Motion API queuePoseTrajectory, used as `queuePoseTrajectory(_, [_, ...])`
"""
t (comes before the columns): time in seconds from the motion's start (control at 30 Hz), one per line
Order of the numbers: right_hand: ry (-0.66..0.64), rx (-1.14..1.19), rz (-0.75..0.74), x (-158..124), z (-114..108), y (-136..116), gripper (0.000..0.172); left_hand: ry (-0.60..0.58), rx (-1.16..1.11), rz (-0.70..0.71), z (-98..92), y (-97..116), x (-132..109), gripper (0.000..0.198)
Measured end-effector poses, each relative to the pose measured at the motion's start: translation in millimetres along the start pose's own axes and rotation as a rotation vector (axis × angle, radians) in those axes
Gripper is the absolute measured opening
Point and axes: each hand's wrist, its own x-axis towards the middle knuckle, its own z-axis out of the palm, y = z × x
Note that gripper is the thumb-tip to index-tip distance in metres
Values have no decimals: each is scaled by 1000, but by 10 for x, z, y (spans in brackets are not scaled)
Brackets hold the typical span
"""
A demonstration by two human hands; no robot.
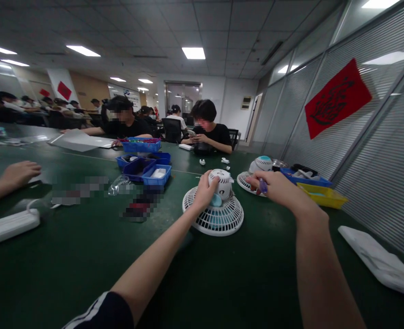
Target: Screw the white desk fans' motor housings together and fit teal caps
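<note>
A white fan head (pixel 225 186) rests on the green table with its round grille (pixel 229 224) facing down and its motor housing on top. My left hand (pixel 206 189) grips the left side of that housing, thumb near a light-blue round part (pixel 216 200). To the right, my right hand (pixel 273 183) is closed around a tool with a purple handle (pixel 263 185); it looks like a screwdriver, its shaft hidden. Just behind the right hand sits a second white fan head (pixel 259 163), partly covered by the hand.
Blue bins (pixel 138 168) stand left of centre, near a clear plastic bag (pixel 119 185). Small white parts (pixel 225 160) lie beyond the fan. A yellow tray (pixel 321 195) and a white casing (pixel 380 256) are at right. Another person's hand (pixel 20 176) and a white power strip (pixel 12 226) are at left.
</note>
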Motion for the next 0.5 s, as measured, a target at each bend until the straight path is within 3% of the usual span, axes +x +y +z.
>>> queuePoseTrajectory(0.2, [199, 111, -137, -36, -79, 59, 37, -41, -34, 6, -44, -23, -29, 48])
queuePoseTrajectory(0.5, [459, 148, -101, -51, -116, 56, 49, -86, -9, 7, 19, 112, -120, 42])
